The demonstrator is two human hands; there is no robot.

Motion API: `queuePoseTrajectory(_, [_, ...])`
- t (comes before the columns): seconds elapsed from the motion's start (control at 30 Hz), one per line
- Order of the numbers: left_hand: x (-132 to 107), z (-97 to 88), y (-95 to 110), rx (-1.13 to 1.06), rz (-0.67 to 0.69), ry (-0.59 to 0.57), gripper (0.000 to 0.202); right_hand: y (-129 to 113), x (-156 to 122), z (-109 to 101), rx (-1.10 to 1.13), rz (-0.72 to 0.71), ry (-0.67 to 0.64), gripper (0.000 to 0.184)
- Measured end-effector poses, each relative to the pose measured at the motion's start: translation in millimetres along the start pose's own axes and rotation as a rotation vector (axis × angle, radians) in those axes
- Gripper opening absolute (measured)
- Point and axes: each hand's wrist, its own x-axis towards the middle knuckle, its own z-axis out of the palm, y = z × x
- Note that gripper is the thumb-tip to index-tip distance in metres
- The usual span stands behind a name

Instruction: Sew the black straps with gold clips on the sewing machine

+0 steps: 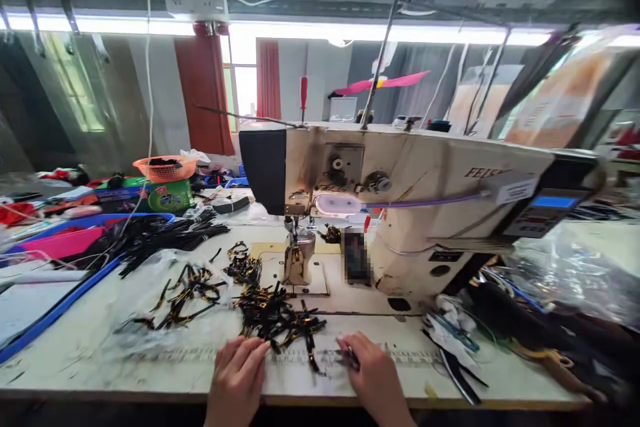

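Note:
A heap of short black straps with gold-coloured parts [270,310] lies in front of the sewing machine [345,167]. At the heap's near left edge is my left hand [237,370], its fingers bent and pressed together. Its fingertips are beside the end of one strap; whatever they pinch is hidden. My right hand [374,370], right of the heap, is closed around a small dark tool [353,359], mostly covered by the fingers. A printed ruler scale [290,358] runs along the table between both hands.
More straps [187,293] lie on a clear plastic bag at left, near a bundle of black strips [165,237]. A blue tray [60,307] borders the left side. Cloth scraps [453,323] and dark material lie at right. A blurred dark object [356,257] stands under the machine arm.

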Motion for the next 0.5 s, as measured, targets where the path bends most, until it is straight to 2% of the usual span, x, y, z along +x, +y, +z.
queuePoseTrajectory(0.07, [3,-3.0,6,-0.005,-0.062,-0.005,0.025,0,0,-3,0.009,-0.011,-0.027,0.028])
queuePoseTrajectory(0.27, [1,-5.9,11,-0.036,-0.087,-0.083,0.022,-4,-2,-6,-0.018,0.040,-0.067,0.028])
queuePoseTrajectory(0.5, [5,-6.6,11,-0.091,-0.042,-0.030,0.023,-13,2,-8,-0.064,0.066,-0.045,0.029])
